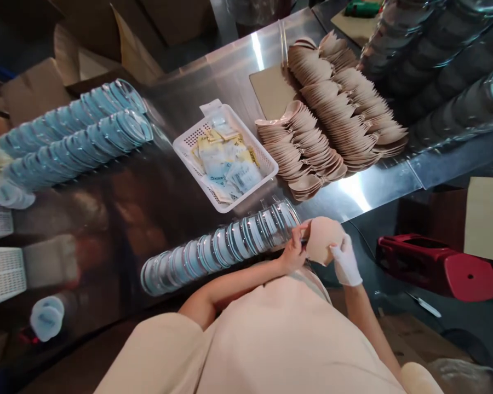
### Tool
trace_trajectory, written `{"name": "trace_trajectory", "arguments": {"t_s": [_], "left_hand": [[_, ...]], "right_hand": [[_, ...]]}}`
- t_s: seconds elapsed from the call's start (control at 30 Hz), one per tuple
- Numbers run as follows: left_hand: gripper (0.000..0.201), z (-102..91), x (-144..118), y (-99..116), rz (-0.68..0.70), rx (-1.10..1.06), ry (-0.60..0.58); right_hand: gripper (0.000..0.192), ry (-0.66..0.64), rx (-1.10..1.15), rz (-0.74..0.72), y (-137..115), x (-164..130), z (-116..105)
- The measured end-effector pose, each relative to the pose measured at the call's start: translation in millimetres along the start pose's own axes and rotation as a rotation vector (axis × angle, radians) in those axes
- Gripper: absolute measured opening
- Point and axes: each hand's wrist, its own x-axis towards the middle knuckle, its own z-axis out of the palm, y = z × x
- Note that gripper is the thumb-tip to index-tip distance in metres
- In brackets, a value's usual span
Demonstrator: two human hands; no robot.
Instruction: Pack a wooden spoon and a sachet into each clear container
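I hold a round tan paper disc (pixel 322 238) between both hands at the near edge of the steel table (pixel 213 82). My left hand (pixel 292 253) is bare and pinches the disc's left rim. My right hand (pixel 345 261) wears a white glove and grips its right side. Just left of my hands lies a long row of clear round lids (pixel 222 246) on its side. Beyond it stands a white plastic basket (pixel 225 156) filled with small sachets.
Several rows of stacked tan paper discs (pixel 332 115) lie behind the basket. Stacks of blue-tinted lids (pixel 78 137) rest at the left, dark nested containers (pixel 439 71) at the far right. A red stool (pixel 435 265) lies on the floor. Cardboard boxes stand at the back left.
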Motion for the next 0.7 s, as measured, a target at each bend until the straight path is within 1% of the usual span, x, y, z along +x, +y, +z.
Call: {"name": "trace_trajectory", "arguments": {"t_s": [0.03, 0.1, 0.13, 0.17, 0.23, 0.27, 0.3, 0.37, 0.4, 0.43, 0.5, 0.57, 0.63, 0.7], "left_hand": [[0.068, -3.7, -5.1, -4.4, 0.043, 0.077, -0.015], [0.069, -16.4, -16.0, -11.1, 0.064, 0.194, -0.002], [0.070, -26.8, -21.0, -13.0, 0.057, 0.235, 0.028], [0.071, -40.5, -24.9, -13.6, 0.050, 0.272, 0.068], [0.073, -76.6, -27.7, -11.7, 0.063, 0.373, 0.125], [0.074, -97.4, -26.0, -9.6, 0.086, 0.451, 0.127], [0.078, -118.2, -22.1, -7.5, 0.120, 0.555, 0.095], [0.092, -153.6, -10.4, -4.7, 0.167, 0.752, -0.031], [0.099, -166.0, -4.0, -4.7, 0.172, 0.824, -0.096], [0.105, -174.3, 1.8, -5.6, 0.167, 0.873, -0.144], [0.110, -180.4, 9.7, -9.9, 0.150, 0.920, -0.183], [0.113, -178.3, 11.9, -15.3, 0.146, 0.936, -0.174], [0.117, -175.0, 11.2, -19.4, 0.143, 0.944, -0.160], [0.118, -173.6, 10.6, -21.4, 0.139, 0.946, -0.146]], "right_hand": [[0.058, -0.045, 0.078, 0.072, 13.2, 3.0, 7.1], [0.061, -0.158, 0.197, 0.172, 32.0, 6.0, 20.2], [0.061, -0.196, 0.211, 0.187, 37.0, 6.2, 26.2], [0.062, -0.206, 0.186, 0.175, 39.2, 6.0, 32.0], [0.064, -0.181, 0.025, 0.083, 37.1, 5.6, 45.2], [0.065, -0.168, -0.090, 0.011, 33.7, 5.7, 53.9], [0.064, -0.168, -0.213, -0.070, 29.5, 6.0, 64.6], [0.065, -0.215, -0.471, -0.220, 19.9, 7.4, 92.9], [0.065, -0.254, -0.603, -0.275, 15.2, 8.7, 110.0], [0.064, -0.289, -0.735, -0.311, 11.2, 10.6, 128.1], [0.058, -0.325, -0.965, -0.339, 6.6, 16.7, 162.3], [0.047, -0.315, -1.079, -0.377, 9.3, 24.4, 186.2], [0.040, -0.254, -1.066, -0.457, 19.7, 30.0, 194.7], [0.040, -0.212, -0.997, -0.560, 33.8, 31.2, 190.1]]}}
